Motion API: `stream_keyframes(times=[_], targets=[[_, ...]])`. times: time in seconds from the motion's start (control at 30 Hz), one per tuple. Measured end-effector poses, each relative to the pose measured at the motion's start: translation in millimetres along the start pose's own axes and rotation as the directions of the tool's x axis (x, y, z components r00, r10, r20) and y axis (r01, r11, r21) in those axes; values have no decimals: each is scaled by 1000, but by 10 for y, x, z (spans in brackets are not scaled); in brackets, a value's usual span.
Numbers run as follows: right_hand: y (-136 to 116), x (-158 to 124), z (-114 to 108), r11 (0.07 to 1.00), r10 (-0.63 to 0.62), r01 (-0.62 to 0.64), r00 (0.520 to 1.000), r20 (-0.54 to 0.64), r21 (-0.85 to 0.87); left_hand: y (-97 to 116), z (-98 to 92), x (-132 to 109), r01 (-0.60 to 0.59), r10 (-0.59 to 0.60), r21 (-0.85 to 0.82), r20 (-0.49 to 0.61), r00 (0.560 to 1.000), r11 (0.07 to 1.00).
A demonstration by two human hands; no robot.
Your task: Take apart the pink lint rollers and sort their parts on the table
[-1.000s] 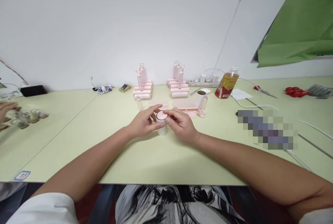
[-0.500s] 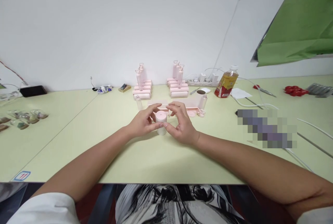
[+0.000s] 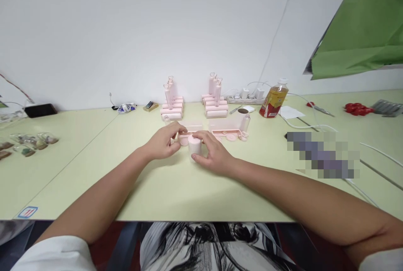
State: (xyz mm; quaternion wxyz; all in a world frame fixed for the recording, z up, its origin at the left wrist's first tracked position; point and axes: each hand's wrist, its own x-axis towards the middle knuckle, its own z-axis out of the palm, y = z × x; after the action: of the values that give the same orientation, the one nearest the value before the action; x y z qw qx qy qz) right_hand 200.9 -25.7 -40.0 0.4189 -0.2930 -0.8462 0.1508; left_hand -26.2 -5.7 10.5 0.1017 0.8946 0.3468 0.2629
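Observation:
A small whitish cylinder with a pink round top [image 3: 194, 148] stands upright on the table in front of me. My right hand [image 3: 215, 153] holds it from the right, fingers at the top edge and thumb low on its front. To its left, my left hand [image 3: 163, 140] hovers with thumb and fingers apart, apparently holding nothing; its fingertips are close to a pink tray-like part [image 3: 190, 129]. Just beyond my right hand lies a longer pink open tray [image 3: 225, 131], with a pink disc [image 3: 231, 138] before it. A clear pinkish tube [image 3: 245, 123] stands at its right end.
Pink cylinders and tubes stand in two groups, left [image 3: 171, 113] and right [image 3: 216, 111], near the wall. Further right are a power strip [image 3: 245, 101], a drink bottle [image 3: 274, 99] and a blurred-out object [image 3: 323, 155] with cables. Small glass domes [image 3: 34, 141] sit far left.
My left hand has let go of the cylinder and moved left, away from it. My right hand has shifted slightly left and now grips the cylinder by itself.

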Motion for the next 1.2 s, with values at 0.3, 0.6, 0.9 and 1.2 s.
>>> stream_keyframes(times=[0.3, 0.6, 0.9, 1.2], targets=[[5, 0, -26, 981, 173, -147, 956, -238, 122, -70, 232, 94, 16, -123, 512, 176, 977, 859], [55, -7, 25, 920, 240, -164, 954, -180, 355, 20, 225, 65, -67, 58, 207, 54, 997, 976], [69, 2, -8, 975, 96, -53, 977, -193, 217, -81, 258, 49, 115, -129, -93, -166, 978, 989], [71, 5, 7, 962, 147, -93, 969, -199, 257, -51, 221, 61, 122, -190, -280, -231, 954, 952]])
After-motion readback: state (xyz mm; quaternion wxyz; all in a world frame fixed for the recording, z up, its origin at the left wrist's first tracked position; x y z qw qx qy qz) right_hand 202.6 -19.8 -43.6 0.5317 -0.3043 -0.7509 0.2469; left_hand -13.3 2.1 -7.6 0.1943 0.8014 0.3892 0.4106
